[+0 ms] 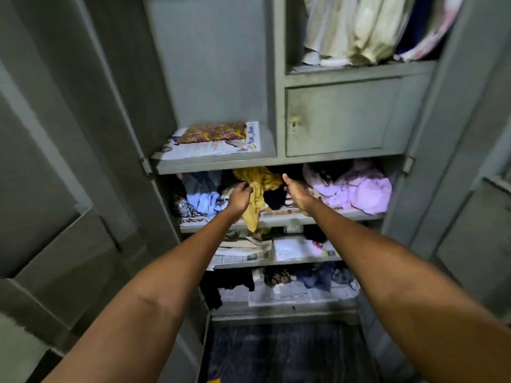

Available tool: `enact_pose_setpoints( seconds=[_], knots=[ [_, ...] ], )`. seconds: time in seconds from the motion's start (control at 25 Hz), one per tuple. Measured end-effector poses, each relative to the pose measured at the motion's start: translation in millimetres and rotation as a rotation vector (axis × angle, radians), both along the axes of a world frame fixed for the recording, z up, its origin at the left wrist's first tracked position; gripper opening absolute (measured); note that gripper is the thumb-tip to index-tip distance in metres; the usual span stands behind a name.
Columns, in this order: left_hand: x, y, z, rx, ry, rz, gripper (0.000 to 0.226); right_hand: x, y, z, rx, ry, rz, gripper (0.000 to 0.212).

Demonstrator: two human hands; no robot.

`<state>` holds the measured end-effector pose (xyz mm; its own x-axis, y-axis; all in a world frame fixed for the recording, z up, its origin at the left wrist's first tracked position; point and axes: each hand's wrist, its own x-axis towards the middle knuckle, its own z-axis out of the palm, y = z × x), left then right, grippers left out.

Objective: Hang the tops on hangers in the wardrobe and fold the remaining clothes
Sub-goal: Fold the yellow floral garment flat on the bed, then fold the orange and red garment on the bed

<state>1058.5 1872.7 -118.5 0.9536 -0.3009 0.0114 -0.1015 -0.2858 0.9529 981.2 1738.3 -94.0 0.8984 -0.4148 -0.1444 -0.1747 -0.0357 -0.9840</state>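
Observation:
Both my arms reach into a grey wardrobe's middle shelf (pixel 318 218), which is stuffed with crumpled clothes. A mustard-yellow garment (pixel 258 194) spills over the shelf's front edge between my hands. My left hand (pixel 240 199) has its fingers curled at the yellow cloth's left side, touching it; whether it grips is unclear. My right hand (pixel 297 193) is just right of the cloth with thumb raised and fingers relaxed, holding nothing. A pale blue garment (pixel 203 194) lies left, a pink one (pixel 356 190) right, dark clothes behind.
Above, a folded patterned cloth (pixel 214 132) lies on newspaper, beside a small closed locker door (pixel 340 117). Pale garments (pixel 351 29) hang at top right. Two lower shelves (pixel 279 262) hold papers and dark clothes. The wardrobe doors (pixel 69 161) stand open on both sides.

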Motion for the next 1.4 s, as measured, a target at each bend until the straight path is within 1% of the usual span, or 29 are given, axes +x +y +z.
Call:
enact_pose_setpoints(
  seconds=[0.04,0.08,0.16,0.24,0.36,0.48,0.56,0.64,0.68,0.76,0.8,0.88,0.96,1.04,1.08,1.16,1.2,1.28,1.32,1.4],
  knots=[
    [-10,-10,-13,0.017,0.034,-0.047,0.038,-20,-3,-10,0.023,0.03,-0.052,0.036],
    [-23,-18,-25,0.032,0.074,-0.084,0.038,-42,-6,-21,0.045,0.049,-0.097,0.037],
    [-52,-31,-52,0.053,0.154,-0.161,0.039,-85,-11,-47,0.089,0.13,-0.182,0.049],
    [-90,-40,-80,0.106,0.209,-0.258,0.04,-138,-6,-66,0.15,0.188,-0.266,0.05],
    [-155,-50,-129,0.232,0.273,-0.432,0.031,-214,-3,-111,0.241,0.27,-0.429,0.047],
    [-220,-63,-169,0.305,0.315,-0.577,0.019,-289,3,-146,0.278,0.324,-0.562,0.032],
    [-268,-79,-186,0.387,0.326,-0.704,0.021,-341,-1,-166,0.361,0.327,-0.691,0.033],
    [-318,-98,-201,0.466,0.34,-0.838,0.026,-396,-3,-180,0.426,0.343,-0.781,0.04],
    [-342,-109,-207,0.501,0.349,-0.888,0.028,-422,-3,-184,0.447,0.358,-0.835,0.039],
    [-394,-138,-208,0.57,0.312,-1.002,0.033,-471,-11,-190,0.463,0.368,-0.939,0.036],
    [-409,-147,-204,0.587,0.274,-1.051,0.037,-487,-15,-192,0.47,0.371,-0.96,0.043],
    [-463,-177,-193,0.597,0.17,-1.173,0.039,-542,-34,-190,0.461,0.357,-1.094,0.057],
    [-517,-211,-183,0.593,0.123,-1.275,0.04,-595,-57,-185,0.484,0.346,-1.209,0.061],
    [-570,-249,-171,0.607,0.079,-1.394,0.039,-651,-84,-182,0.514,0.333,-1.326,0.061],
    [-592,-268,-166,0.611,0.044,-1.443,0.038,-676,-97,-182,0.524,0.294,-1.388,0.058],
    [-635,-305,-153,0.62,-0.053,-1.524,0.032,-722,-120,-178,0.547,0.21,-1.478,0.043],
    [-658,-324,-149,0.617,-0.105,-1.553,0.032,-744,-133,-178,0.557,0.173,-1.504,0.041],
    [-702,-362,-144,0.616,-0.172,-1.611,0.034,-782,-154,-174,0.607,0.078,-1.575,0.045],
    [-723,-380,-142,0.621,-0.194,-1.641,0.031,-799,-163,-172,0.619,0.05,-1.618,0.047],
    [-763,-420,-146,0.63,-0.187,-1.717,0.026,-832,-191,-178,0.572,0.123,-1.658,0.053]
  ],
)
